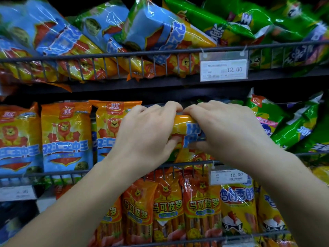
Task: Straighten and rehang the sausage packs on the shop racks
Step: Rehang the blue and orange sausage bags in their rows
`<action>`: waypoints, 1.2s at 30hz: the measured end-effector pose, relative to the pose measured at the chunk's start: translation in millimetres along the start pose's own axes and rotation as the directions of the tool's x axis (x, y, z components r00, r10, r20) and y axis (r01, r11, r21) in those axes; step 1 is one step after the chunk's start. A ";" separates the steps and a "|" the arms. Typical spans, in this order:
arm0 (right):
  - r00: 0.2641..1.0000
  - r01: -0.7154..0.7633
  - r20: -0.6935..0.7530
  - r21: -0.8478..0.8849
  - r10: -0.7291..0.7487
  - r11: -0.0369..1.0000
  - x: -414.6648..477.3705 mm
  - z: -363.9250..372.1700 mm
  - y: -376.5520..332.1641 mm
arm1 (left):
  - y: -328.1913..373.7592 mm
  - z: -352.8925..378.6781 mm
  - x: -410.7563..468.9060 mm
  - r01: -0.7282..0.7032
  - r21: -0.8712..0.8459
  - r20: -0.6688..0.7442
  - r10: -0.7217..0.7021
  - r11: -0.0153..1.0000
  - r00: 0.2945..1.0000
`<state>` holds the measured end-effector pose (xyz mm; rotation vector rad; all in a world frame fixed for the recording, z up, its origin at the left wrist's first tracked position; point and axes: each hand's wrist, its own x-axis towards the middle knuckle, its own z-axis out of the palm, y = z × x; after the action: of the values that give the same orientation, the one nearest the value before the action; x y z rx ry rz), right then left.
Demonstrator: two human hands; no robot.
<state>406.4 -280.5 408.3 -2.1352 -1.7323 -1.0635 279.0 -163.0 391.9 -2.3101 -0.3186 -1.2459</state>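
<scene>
Sausage pack sits right between your two hands, up in the middle rack, turned sideways so its yellow end and big blue characters face you. Your left hand curls over its top edge with the thumb underneath. Your right hand does the same on the other side, fingertips nearly meeting at the top. Both hands are gripping that one pack. To the left, upright packs line the same rack, orange on top, blue below, a lion in the middle and a red 双汇 logo at the head. Off to the right, green packs lean in a heap. Above, the upper rack carries more blue and green packs lying tumbled, with a price tag reading 12.00. Below your wrists a second tag also reads 12.00, and the orange packs beside it say 马可波罗
</scene>
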 end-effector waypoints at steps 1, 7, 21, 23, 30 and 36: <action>1.000 -0.009 -0.015 0.023 0.009 1.000 -0.8 1.0 2.5 | -1.0 -1.1 0.3 -0.009 0.000 -0.016 0.009 1.000 1.000; 0.989 -0.141 0.009 0.391 0.149 0.909 -4.6 17.6 16.9 | -18.3 -3.6 -0.1 0.043 -0.056 -0.142 -0.050 0.998 0.989; 0.918 -0.142 0.035 0.959 0.395 0.245 -11.2 44.4 15.5 | -16.4 26.0 -27.1 0.537 -0.693 0.226 -0.563 0.481 0.795; 0.911 -0.120 0.045 0.980 0.409 0.158 -9.6 48.3 9.9 | -11.4 28.2 -26.1 0.537 -0.756 0.322 -0.503 0.373 0.802; 0.914 -0.080 0.085 0.996 0.398 -0.029 2.5 63.2 -6.0 | -11.7 30.5 -20.5 0.491 -0.836 0.373 -0.402 0.244 0.836; 0.930 -0.015 0.039 0.998 0.366 -0.069 23.1 72.5 -18.4 | -32.0 32.8 -17.3 0.475 -0.822 0.314 -0.446 0.314 0.838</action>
<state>420.3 -216.7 365.3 -1.0084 -1.1919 0.2308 279.3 -118.1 372.4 -3.2835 -0.4373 -2.0396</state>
